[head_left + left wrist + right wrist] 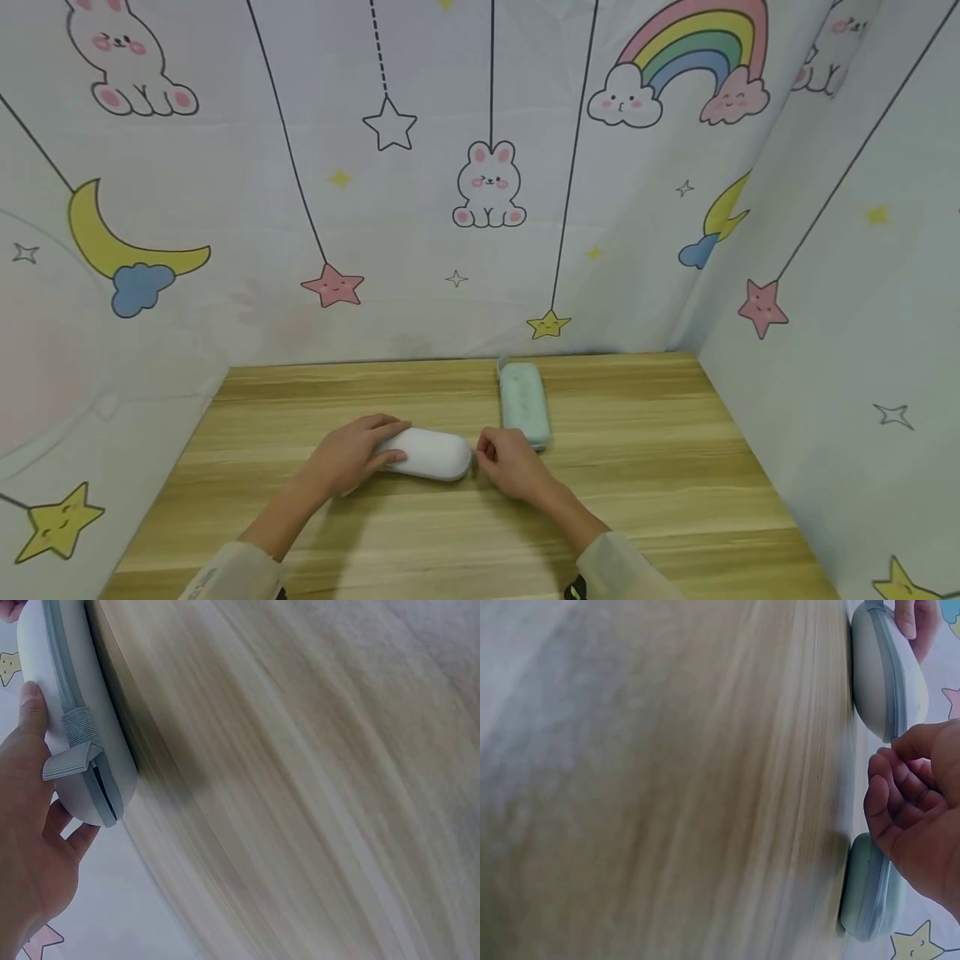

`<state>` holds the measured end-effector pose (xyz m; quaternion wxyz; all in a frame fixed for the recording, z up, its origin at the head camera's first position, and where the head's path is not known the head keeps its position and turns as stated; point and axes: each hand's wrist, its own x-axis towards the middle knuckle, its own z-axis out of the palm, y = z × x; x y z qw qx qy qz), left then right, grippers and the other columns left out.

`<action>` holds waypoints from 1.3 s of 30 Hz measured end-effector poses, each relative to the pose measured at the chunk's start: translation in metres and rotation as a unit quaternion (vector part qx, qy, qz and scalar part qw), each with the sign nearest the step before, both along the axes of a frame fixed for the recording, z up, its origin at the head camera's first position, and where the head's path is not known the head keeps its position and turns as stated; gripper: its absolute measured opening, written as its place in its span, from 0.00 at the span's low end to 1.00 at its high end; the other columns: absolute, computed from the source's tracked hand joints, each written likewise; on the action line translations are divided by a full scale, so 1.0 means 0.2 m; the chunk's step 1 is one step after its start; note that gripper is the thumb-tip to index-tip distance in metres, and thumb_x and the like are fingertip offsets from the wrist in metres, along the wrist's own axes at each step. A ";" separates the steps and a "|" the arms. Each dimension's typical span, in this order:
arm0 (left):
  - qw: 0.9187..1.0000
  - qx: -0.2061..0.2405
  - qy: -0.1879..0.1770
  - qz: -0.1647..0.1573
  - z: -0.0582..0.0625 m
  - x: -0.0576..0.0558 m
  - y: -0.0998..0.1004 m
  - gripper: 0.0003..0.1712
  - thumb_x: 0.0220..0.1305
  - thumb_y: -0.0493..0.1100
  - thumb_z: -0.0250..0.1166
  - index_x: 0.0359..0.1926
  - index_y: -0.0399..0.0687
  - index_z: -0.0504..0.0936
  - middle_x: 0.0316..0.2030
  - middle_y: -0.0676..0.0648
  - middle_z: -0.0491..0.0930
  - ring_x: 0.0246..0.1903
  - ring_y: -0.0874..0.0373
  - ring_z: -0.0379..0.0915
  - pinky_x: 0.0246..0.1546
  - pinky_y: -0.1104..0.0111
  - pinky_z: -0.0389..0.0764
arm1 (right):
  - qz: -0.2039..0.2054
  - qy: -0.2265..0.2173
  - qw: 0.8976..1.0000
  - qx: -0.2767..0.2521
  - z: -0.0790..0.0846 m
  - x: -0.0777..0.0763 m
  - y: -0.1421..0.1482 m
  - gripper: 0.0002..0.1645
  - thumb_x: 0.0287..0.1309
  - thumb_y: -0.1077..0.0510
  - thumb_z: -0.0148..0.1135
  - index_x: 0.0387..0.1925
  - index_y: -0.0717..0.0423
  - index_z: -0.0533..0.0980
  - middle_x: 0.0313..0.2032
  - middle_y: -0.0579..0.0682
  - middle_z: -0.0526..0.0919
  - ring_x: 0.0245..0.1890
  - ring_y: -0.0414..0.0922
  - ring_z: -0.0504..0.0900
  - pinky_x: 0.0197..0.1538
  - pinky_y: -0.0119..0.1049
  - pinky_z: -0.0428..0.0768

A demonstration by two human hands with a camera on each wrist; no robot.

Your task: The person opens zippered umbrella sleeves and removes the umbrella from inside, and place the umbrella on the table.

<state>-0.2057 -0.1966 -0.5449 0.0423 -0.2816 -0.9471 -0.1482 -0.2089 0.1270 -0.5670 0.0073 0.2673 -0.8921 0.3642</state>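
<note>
Head view: on a wooden table with pale and brown striped grain [637,500], a smooth white elongated case with rounded ends [431,454] lies crosswise near the middle. The left hand [356,454] grips its left end, thumb on the near side and fingers over the far side. The right hand [517,467], fingers curled, is at its right end. Just beyond the right hand lies a mint-green rounded rectangular case [525,400]. Behind hangs a white cloth printed with rabbits, stars and a rainbow [420,217]. Left wrist view: a grey zip band [66,667] runs along the white case's side, with a ribbed grey fabric loop [71,763] near one end; the left thumb presses the shell. Right wrist view: the right thumb and forefinger pinch at the tip of the zip band; the fingers hide any pull tab.
</note>
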 end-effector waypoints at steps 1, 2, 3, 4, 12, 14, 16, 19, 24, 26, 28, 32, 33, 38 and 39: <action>1.000 0.001 -0.001 0.001 0.00 0.00 0.00 0.33 0.74 0.65 0.63 0.72 0.56 0.80 0.64 0.49 0.80 0.62 0.47 0.79 0.58 0.47 0.81 | 0.001 0.001 1.000 0.000 0.00 0.00 0.00 0.10 0.68 0.65 0.67 0.31 0.50 0.79 0.22 0.36 0.76 0.22 0.31 0.72 0.28 0.28 0.75; 1.000 0.001 -0.002 0.002 0.00 0.00 0.01 0.33 0.74 0.65 0.63 0.72 0.56 0.80 0.64 0.49 0.80 0.62 0.47 0.79 0.57 0.47 0.82 | 0.002 0.003 1.000 0.002 0.00 0.00 0.01 0.10 0.68 0.65 0.67 0.30 0.50 0.79 0.22 0.36 0.76 0.22 0.31 0.72 0.28 0.28 0.75; 1.000 0.002 -0.003 0.002 0.00 0.00 0.01 0.32 0.74 0.64 0.64 0.71 0.55 0.80 0.64 0.49 0.81 0.62 0.47 0.79 0.58 0.47 0.82 | 0.004 0.003 1.000 0.002 0.00 0.00 0.01 0.10 0.68 0.65 0.67 0.30 0.50 0.78 0.22 0.36 0.76 0.22 0.31 0.73 0.28 0.28 0.75; 1.000 0.003 -0.003 0.002 0.00 0.00 0.01 0.32 0.74 0.63 0.64 0.71 0.55 0.80 0.64 0.48 0.81 0.62 0.47 0.79 0.57 0.47 0.82 | 0.004 0.003 1.000 0.003 -0.01 0.00 0.01 0.10 0.67 0.65 0.67 0.30 0.49 0.78 0.22 0.36 0.76 0.22 0.31 0.73 0.28 0.28 0.75; 1.000 0.009 -0.008 0.020 0.02 -0.01 0.03 0.31 0.73 0.62 0.66 0.69 0.53 0.82 0.61 0.47 0.82 0.60 0.46 0.81 0.56 0.46 0.82 | 0.008 0.009 1.000 0.009 -0.01 0.01 0.01 0.10 0.67 0.64 0.67 0.30 0.49 0.78 0.22 0.36 0.75 0.22 0.31 0.72 0.28 0.28 0.74; 1.000 0.008 -0.010 0.024 0.02 -0.01 0.03 0.31 0.73 0.62 0.66 0.69 0.53 0.82 0.61 0.47 0.83 0.60 0.46 0.81 0.56 0.46 0.82 | 0.009 0.010 1.000 0.006 -0.01 0.02 0.01 0.10 0.67 0.64 0.68 0.30 0.48 0.78 0.22 0.36 0.75 0.22 0.31 0.72 0.28 0.28 0.74; 1.000 0.009 -0.012 0.026 0.02 -0.01 0.04 0.31 0.73 0.62 0.66 0.69 0.52 0.82 0.61 0.46 0.83 0.60 0.45 0.81 0.56 0.46 0.82 | 0.012 0.012 1.000 0.004 -0.01 0.02 0.01 0.10 0.66 0.64 0.68 0.30 0.48 0.78 0.22 0.35 0.75 0.22 0.30 0.72 0.28 0.27 0.74; 1.000 0.012 -0.007 0.024 0.02 -0.01 0.04 0.31 0.74 0.62 0.65 0.68 0.52 0.82 0.60 0.46 0.83 0.59 0.45 0.81 0.56 0.46 0.82 | 0.018 0.012 1.000 0.000 -0.01 0.02 0.02 0.11 0.66 0.65 0.68 0.30 0.48 0.78 0.22 0.35 0.75 0.23 0.30 0.72 0.28 0.27 0.74; 1.000 0.017 -0.002 0.025 0.01 0.00 0.04 0.31 0.74 0.62 0.65 0.68 0.52 0.82 0.60 0.47 0.83 0.59 0.45 0.81 0.55 0.46 0.82 | 0.029 0.011 1.000 -0.005 0.00 0.03 0.02 0.10 0.65 0.65 0.68 0.30 0.48 0.79 0.23 0.35 0.76 0.23 0.30 0.73 0.29 0.27 0.75; 0.999 0.019 -0.003 0.026 0.01 0.00 0.04 0.31 0.73 0.62 0.66 0.68 0.52 0.82 0.60 0.47 0.83 0.59 0.45 0.81 0.55 0.46 0.83 | 0.032 0.010 0.999 -0.005 0.00 0.04 0.02 0.10 0.65 0.65 0.68 0.30 0.48 0.79 0.23 0.35 0.76 0.23 0.30 0.73 0.29 0.27 0.75; 0.999 0.020 -0.003 0.027 0.00 0.00 0.04 0.31 0.73 0.61 0.67 0.68 0.52 0.82 0.60 0.47 0.83 0.59 0.46 0.81 0.55 0.46 0.82 | 0.036 0.008 0.999 -0.008 0.00 0.04 0.02 0.11 0.65 0.65 0.68 0.30 0.47 0.79 0.23 0.35 0.76 0.23 0.30 0.73 0.29 0.27 0.75; 0.999 0.029 -0.001 0.031 0.01 0.01 0.04 0.30 0.72 0.60 0.68 0.68 0.52 0.82 0.60 0.47 0.83 0.59 0.45 0.81 0.55 0.46 0.83 | 0.040 0.008 0.999 -0.014 -0.01 0.04 0.02 0.11 0.65 0.66 0.68 0.30 0.47 0.79 0.23 0.35 0.76 0.24 0.30 0.73 0.29 0.27 0.76; 0.999 0.032 0.002 0.031 0.01 0.01 0.04 0.30 0.72 0.60 0.69 0.68 0.52 0.83 0.60 0.47 0.83 0.59 0.45 0.81 0.55 0.46 0.83 | 0.040 0.008 0.999 -0.015 -0.01 0.04 0.02 0.12 0.65 0.66 0.68 0.30 0.47 0.79 0.23 0.35 0.76 0.24 0.30 0.73 0.29 0.27 0.76; 0.998 0.043 0.004 0.034 0.00 0.01 0.05 0.30 0.71 0.60 0.69 0.68 0.52 0.83 0.59 0.47 0.83 0.59 0.45 0.81 0.54 0.45 0.83 | 0.039 0.008 0.999 -0.012 -0.01 0.04 0.02 0.12 0.65 0.66 0.68 0.30 0.47 0.79 0.23 0.35 0.77 0.24 0.30 0.74 0.30 0.27 0.76; 0.998 0.043 0.004 0.035 0.00 0.01 0.04 0.31 0.71 0.60 0.69 0.68 0.52 0.83 0.59 0.47 0.83 0.59 0.45 0.81 0.54 0.46 0.83 | 0.039 0.008 0.999 -0.011 -0.01 0.05 0.02 0.12 0.65 0.66 0.68 0.30 0.47 0.79 0.23 0.35 0.77 0.24 0.30 0.74 0.30 0.27 0.76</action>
